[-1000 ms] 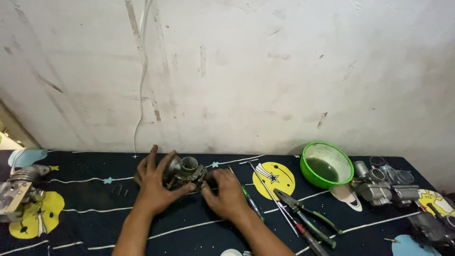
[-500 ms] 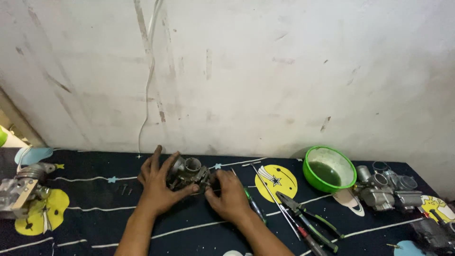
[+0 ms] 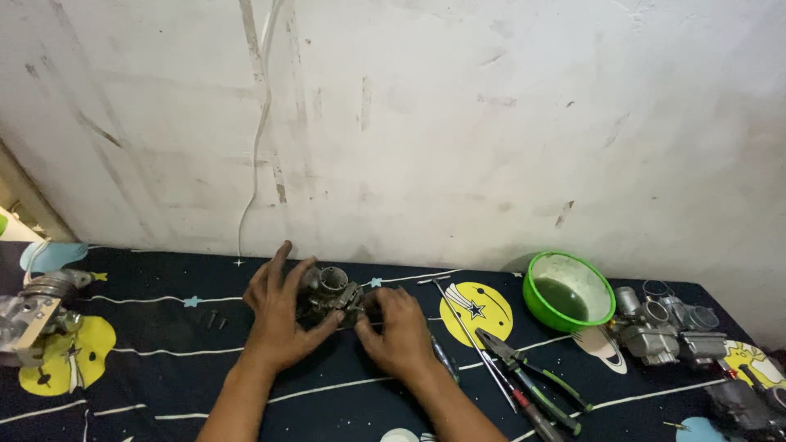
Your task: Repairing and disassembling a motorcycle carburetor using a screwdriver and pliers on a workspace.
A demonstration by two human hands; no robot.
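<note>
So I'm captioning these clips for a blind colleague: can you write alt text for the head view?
Two bare hands, left hand and right hand, grip a grey metal carburetor on a dark space-print cloth below a scuffed white wall. To the right lie pliers, a green bowl of liquid and more carburetors; another metal part sits far left.

Single head view, angled down and forward, near the cloth-covered table [image 3: 164,385], facing the wall [image 3: 458,123].

i see a dull grey cast-metal carburetor [image 3: 332,296], matt and grimy. the cloth [image 3: 164,368] under it is soft printed fabric, dark and matt. the bowl [image 3: 602,286] is glossy green plastic. the pliers [image 3: 532,378] are dark steel with rubbery grips. the wall [image 3: 458,123] is rough, scuffed plaster.
</note>
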